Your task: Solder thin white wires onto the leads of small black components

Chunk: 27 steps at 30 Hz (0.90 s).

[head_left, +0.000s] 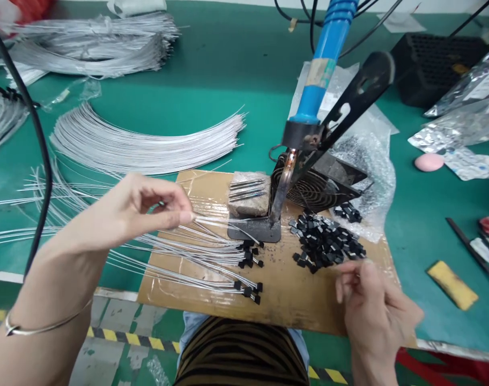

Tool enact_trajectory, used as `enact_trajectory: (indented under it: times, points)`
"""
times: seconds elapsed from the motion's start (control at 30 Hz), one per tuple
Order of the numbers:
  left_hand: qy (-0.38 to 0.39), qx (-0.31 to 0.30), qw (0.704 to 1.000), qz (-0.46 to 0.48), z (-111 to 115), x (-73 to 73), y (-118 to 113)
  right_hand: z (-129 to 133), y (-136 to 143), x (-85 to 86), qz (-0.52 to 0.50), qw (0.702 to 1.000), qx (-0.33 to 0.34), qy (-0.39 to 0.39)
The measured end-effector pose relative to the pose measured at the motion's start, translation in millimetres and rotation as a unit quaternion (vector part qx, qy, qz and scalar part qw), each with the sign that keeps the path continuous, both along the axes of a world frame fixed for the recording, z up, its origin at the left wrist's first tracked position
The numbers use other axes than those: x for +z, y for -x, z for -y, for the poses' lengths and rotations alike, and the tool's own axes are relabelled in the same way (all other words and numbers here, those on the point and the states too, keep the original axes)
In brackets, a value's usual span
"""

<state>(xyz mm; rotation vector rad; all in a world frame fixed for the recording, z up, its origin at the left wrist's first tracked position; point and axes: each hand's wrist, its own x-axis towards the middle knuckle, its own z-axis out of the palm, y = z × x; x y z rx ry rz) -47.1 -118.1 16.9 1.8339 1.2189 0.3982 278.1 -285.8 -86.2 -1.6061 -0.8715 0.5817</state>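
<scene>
My left hand (158, 206) pinches a thin white wire (212, 219) left of the soldering iron tip (282, 187). Beside the pile of small black connectors (327, 241), at its lower right, is my right hand (369, 295), its fingers curled together; anything between the fingertips is too small to make out. White wires with black ends (204, 281) lie on the brown board (304, 305) below my left hand. A tan block (249, 194) with thin metal pieces on top sits just left of the iron tip.
The blue-handled iron (325, 59) leans in from above on a black bracket (361, 96). Behind it are a round black grille (312, 187) and bubble wrap (373, 177). A white wire bundle (148, 147) lies at the back left. A yellow sponge (452, 285) rests at right.
</scene>
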Motion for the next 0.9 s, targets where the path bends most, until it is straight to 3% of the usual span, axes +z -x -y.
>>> enact_trajectory:
  times: [0.03, 0.17, 0.27, 0.47, 0.73, 0.9]
  points:
    - [0.035, -0.015, 0.999, 0.011, 6, -2.0, -3, 0, 6, 3.6, -0.016, 1.0, 0.021, -0.01]
    - [0.097, -0.023, 0.994, 0.04, 28, -17.6, -20, -9, 35, 20.3, -0.067, 0.973, 0.218, 0.032]
    - [0.1, -0.019, 0.994, 0.042, 40, -26.3, -26, -19, 51, 29.8, -0.099, 0.951, 0.287, 0.067]
    - [0.081, -0.042, 0.994, 0.066, 47, -29.6, -25, -29, 61, 29.3, -0.125, 0.95, 0.279, 0.058]
    - [0.1, -0.047, 0.991, 0.072, 46, -33.8, -23, -25, 59, 22.9, -0.072, 0.956, 0.278, 0.049]
    - [0.08, -0.029, 0.995, 0.047, 52, -35.4, -29, -26, 61, 21.1, -0.026, 0.961, 0.275, -0.006]
